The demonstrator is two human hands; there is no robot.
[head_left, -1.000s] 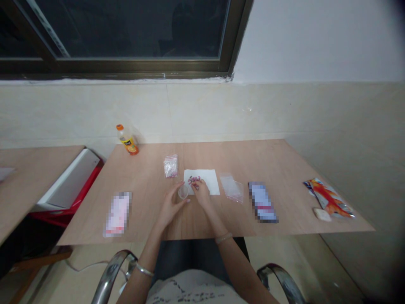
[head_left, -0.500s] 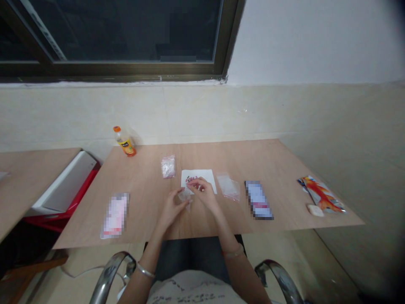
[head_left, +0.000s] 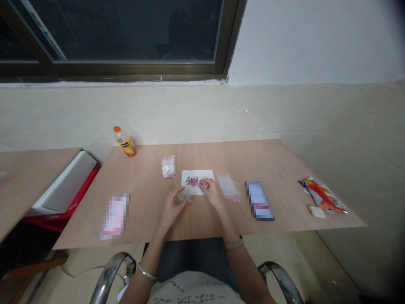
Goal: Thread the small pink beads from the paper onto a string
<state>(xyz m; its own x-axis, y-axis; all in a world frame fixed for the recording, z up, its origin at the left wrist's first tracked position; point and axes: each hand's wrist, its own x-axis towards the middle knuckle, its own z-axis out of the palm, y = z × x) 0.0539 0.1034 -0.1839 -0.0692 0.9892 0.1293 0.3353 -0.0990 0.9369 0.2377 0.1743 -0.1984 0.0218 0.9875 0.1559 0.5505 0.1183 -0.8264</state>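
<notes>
At a wooden table [head_left: 218,158], a white sheet [head_left: 207,174] lies at twelve o'clock; at its seven, the left hand [head_left: 172,207] holds a clear bag [head_left: 184,194] between thumb and fingers. At four, the right hand [head_left: 211,193] brings fingertips together beside pink beads [head_left: 192,181] on the sheet, any pinched piece indiscernible.

We see a smooth, wood-grained surface [head_left: 196,219], glossy metal armrests [head_left: 109,274] at the bottom, and a shiny clear plastic bottle [head_left: 125,142] upper left.
</notes>
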